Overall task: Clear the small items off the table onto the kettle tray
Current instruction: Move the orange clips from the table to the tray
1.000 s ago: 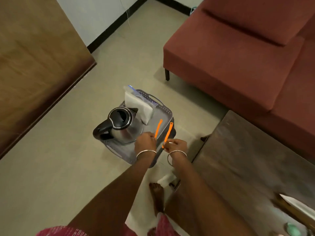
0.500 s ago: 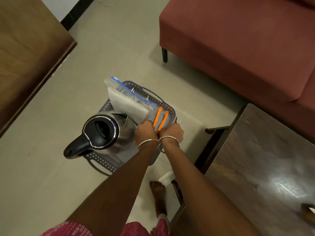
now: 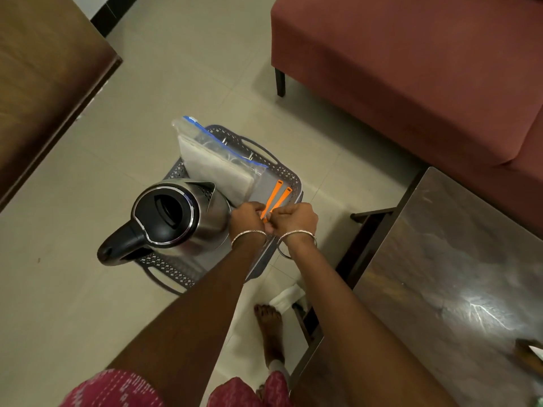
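Note:
A grey perforated tray sits on a low stool on the floor. On it stand a steel kettle with a black handle and a clear zip bag holding white material. Two orange strips lie side by side over the tray's right part. My left hand is closed on the near end of the left strip, and my right hand is closed on the near end of the right one. Both hands touch each other above the tray's front right corner.
A dark glossy table fills the right side, with small items at its far right edge. A maroon sofa stands behind it. A wooden panel is at the left. My bare foot is on the tiled floor.
My hands have carried the two orange strips lower and laid them closer together over the tray. The view has moved nearer to the tray and kettle.

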Demonstrator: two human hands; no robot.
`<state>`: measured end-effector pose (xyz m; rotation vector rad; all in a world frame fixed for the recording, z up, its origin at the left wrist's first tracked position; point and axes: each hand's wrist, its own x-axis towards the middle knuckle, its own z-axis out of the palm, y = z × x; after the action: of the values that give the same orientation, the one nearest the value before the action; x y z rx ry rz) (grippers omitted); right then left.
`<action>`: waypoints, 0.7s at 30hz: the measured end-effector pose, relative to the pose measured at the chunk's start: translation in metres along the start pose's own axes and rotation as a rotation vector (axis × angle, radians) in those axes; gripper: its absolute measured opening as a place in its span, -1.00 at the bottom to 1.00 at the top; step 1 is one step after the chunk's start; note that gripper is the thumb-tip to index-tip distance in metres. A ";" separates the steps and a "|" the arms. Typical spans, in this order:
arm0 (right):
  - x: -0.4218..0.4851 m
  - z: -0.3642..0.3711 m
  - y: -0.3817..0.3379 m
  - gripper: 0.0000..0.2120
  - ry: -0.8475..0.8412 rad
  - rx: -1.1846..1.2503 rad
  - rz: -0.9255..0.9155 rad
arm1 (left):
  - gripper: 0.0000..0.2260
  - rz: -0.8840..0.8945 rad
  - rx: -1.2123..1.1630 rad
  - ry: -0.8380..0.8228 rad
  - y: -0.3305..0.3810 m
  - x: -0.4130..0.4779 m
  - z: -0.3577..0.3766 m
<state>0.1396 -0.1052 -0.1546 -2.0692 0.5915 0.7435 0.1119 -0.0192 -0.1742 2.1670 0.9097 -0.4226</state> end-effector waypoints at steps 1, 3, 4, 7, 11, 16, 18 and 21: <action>-0.003 -0.003 0.004 -0.94 -0.018 0.085 0.014 | -0.71 0.016 -0.043 -0.031 -0.004 0.001 0.001; -0.013 -0.011 0.015 -0.92 -0.032 0.238 0.049 | -0.68 0.053 -0.094 -0.082 -0.010 -0.001 0.000; -0.018 -0.015 0.020 -0.90 -0.031 0.299 0.060 | -0.65 0.060 -0.101 -0.092 -0.012 -0.003 0.000; -0.037 -0.027 0.040 -0.86 0.006 0.401 0.072 | -0.59 0.064 -0.100 -0.062 -0.015 -0.017 -0.003; -0.063 -0.039 0.073 -0.79 0.098 0.351 0.075 | -0.72 0.057 -0.124 0.047 -0.013 -0.051 -0.013; -0.109 -0.064 0.113 -0.67 0.163 0.250 0.097 | -0.78 0.088 -0.115 0.075 -0.014 -0.128 -0.029; -0.132 -0.077 0.124 -0.69 0.157 0.237 0.083 | -0.79 0.095 -0.121 0.070 -0.017 -0.167 -0.032; -0.173 -0.097 0.139 -0.83 0.095 0.231 0.069 | -0.81 0.114 -0.138 0.080 -0.023 -0.226 -0.031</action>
<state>-0.0439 -0.2361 -0.0664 -1.8850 0.7687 0.5883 -0.0616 -0.0934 -0.0434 2.1089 0.8284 -0.2121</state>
